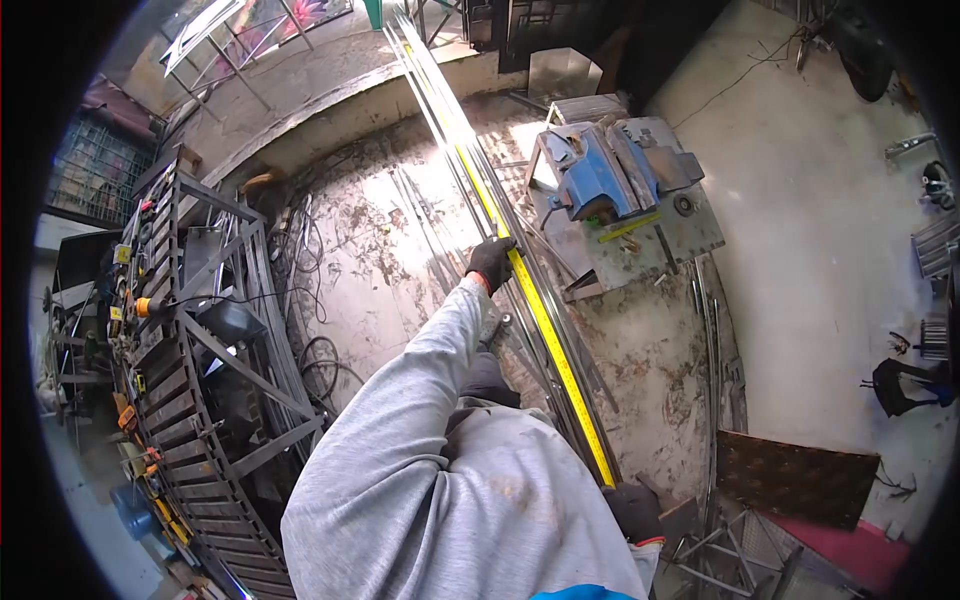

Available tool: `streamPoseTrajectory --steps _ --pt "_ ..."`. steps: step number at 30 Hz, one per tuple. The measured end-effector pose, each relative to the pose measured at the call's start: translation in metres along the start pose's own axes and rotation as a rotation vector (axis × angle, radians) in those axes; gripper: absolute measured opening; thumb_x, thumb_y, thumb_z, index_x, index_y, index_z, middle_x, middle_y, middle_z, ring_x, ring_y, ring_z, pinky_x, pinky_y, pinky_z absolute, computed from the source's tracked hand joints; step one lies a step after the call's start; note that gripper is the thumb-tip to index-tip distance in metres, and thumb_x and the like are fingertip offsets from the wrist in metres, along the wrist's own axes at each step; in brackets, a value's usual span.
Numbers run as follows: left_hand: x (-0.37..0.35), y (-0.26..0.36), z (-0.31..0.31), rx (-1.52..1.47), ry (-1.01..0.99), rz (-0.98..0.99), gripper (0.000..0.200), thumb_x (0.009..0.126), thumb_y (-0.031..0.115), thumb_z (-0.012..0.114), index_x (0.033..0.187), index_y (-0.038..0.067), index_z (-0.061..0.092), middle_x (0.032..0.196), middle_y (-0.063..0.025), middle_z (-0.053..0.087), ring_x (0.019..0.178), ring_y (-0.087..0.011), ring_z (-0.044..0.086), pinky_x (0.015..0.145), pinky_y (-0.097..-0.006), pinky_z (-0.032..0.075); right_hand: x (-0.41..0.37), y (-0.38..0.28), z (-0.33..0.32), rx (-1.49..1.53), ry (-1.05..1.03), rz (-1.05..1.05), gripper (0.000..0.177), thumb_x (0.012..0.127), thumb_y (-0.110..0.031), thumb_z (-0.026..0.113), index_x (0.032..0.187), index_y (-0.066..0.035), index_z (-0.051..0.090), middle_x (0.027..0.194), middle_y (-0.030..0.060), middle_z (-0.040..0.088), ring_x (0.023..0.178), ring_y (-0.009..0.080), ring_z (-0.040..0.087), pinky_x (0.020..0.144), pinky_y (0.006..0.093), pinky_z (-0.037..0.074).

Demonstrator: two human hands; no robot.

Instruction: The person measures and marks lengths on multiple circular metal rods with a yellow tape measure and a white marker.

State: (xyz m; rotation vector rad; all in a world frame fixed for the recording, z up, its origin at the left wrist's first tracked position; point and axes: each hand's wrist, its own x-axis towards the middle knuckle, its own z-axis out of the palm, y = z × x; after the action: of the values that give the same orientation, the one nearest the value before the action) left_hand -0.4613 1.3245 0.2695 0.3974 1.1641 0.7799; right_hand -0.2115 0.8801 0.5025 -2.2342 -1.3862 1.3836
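Note:
Long, thin metal tubes run side by side from the far top down towards my body. Along them lies the extended yellow blade of a tape measure. My left hand, in a black glove, is closed over the tubes about midway, its fingers against the edge of the tape blade. Close to my right side, my right hand, also in a dark glove, is at the near end of the tape blade. Its fingers are curled there and partly hidden, and no tape case can be made out.
A blue and grey cutting machine sits on a metal stand right of the tubes. At left stands a slatted metal rack with tools, beside loose cables. A brown board is at lower right. More tubes lie on the stained floor.

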Motion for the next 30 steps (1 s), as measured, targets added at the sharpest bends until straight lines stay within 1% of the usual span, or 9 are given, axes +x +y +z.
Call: streamPoseTrajectory --steps 2,9,11,14,19,24,26,28,30 --pt "0.026 0.016 -0.018 -0.032 0.005 0.019 0.016 0.092 0.029 0.066 0.095 0.013 0.065 0.078 -0.0064 0.071 0.051 -0.0162 0.052 0.045 -0.0321 0.039 0.013 -0.027 0.002 0.122 -0.026 0.144 0.037 0.091 -0.030 0.069 0.072 0.000 0.061 0.059 0.0122 0.055 0.055 0.0190 0.054 0.055 0.0399 0.041" --pt "0.051 0.102 -0.030 0.012 0.040 0.129 0.017 0.090 0.026 0.068 0.095 0.010 0.066 0.080 -0.0059 0.072 0.053 -0.0140 0.053 0.047 -0.0299 0.042 0.050 -0.067 0.002 0.132 -0.043 0.127 0.034 0.090 -0.029 0.071 0.075 0.001 0.065 0.059 0.0104 0.056 0.055 0.0173 0.055 0.054 0.0371 0.042" --pt "0.053 0.118 -0.025 -0.037 0.051 0.169 0.017 0.089 0.023 0.067 0.095 0.008 0.065 0.078 -0.0088 0.071 0.051 -0.0152 0.054 0.046 -0.0305 0.043 0.061 -0.086 0.003 0.284 -0.049 0.207 0.033 0.092 -0.029 0.070 0.077 0.000 0.067 0.061 0.0083 0.060 0.056 0.0160 0.057 0.055 0.0350 0.043" --pt "0.041 0.133 -0.012 -0.049 0.127 0.229 0.017 0.089 0.023 0.067 0.095 0.007 0.065 0.077 -0.0102 0.070 0.049 -0.0163 0.053 0.045 -0.0310 0.043 0.082 -0.095 0.005 0.226 -0.030 0.121 0.034 0.093 -0.031 0.069 0.077 0.000 0.067 0.062 0.0073 0.062 0.057 0.0152 0.059 0.055 0.0345 0.044" --pt "0.045 0.143 -0.015 0.021 0.150 0.300 0.008 0.089 0.015 0.065 0.090 0.006 0.064 0.066 -0.0053 0.059 0.049 -0.0170 0.053 0.045 -0.0316 0.042 0.114 -0.087 0.020 0.216 0.033 -0.007 0.035 0.093 -0.031 0.067 0.078 0.001 0.067 0.062 0.0078 0.061 0.057 0.0147 0.057 0.055 0.0349 0.044" --pt "0.110 0.230 -0.031 -0.016 0.129 0.357 0.007 0.089 0.016 0.066 0.091 0.009 0.066 0.068 -0.0052 0.060 0.049 -0.0167 0.051 0.044 -0.0314 0.041 0.087 -0.086 0.006 0.240 0.058 -0.023 0.034 0.094 -0.030 0.066 0.076 -0.001 0.067 0.063 0.0067 0.060 0.058 0.0134 0.056 0.054 0.0339 0.042" --pt "0.172 0.259 -0.057 0.082 0.043 0.388 0.008 0.088 0.015 0.066 0.091 0.009 0.069 0.068 -0.0041 0.060 0.050 -0.0165 0.054 0.045 -0.0333 0.043 0.062 -0.096 -0.008 0.351 -0.022 0.199 0.031 0.093 -0.027 0.067 0.076 -0.002 0.068 0.065 0.0043 0.062 0.059 0.0116 0.056 0.054 0.0317 0.042" --pt "0.246 0.263 -0.095 0.662 0.015 1.151 0.009 0.088 0.015 0.065 0.092 0.008 0.068 0.072 -0.0061 0.066 0.053 -0.0169 0.057 0.047 -0.0334 0.045 0.053 -0.084 -0.009 0.396 -0.019 0.180 0.029 0.093 -0.025 0.067 0.076 -0.002 0.069 0.065 0.0032 0.063 0.058 0.0110 0.056 0.054 0.0308 0.042" --pt "0.272 0.262 -0.102 0.510 -0.054 1.028 0.010 0.088 0.016 0.065 0.094 0.008 0.068 0.076 -0.0076 0.068 0.054 -0.0170 0.057 0.047 -0.0327 0.045 0.053 -0.088 -0.012 0.445 -0.019 0.167 0.027 0.093 -0.023 0.067 0.076 -0.003 0.069 0.066 0.0022 0.063 0.058 0.0104 0.057 0.054 0.0298 0.043"
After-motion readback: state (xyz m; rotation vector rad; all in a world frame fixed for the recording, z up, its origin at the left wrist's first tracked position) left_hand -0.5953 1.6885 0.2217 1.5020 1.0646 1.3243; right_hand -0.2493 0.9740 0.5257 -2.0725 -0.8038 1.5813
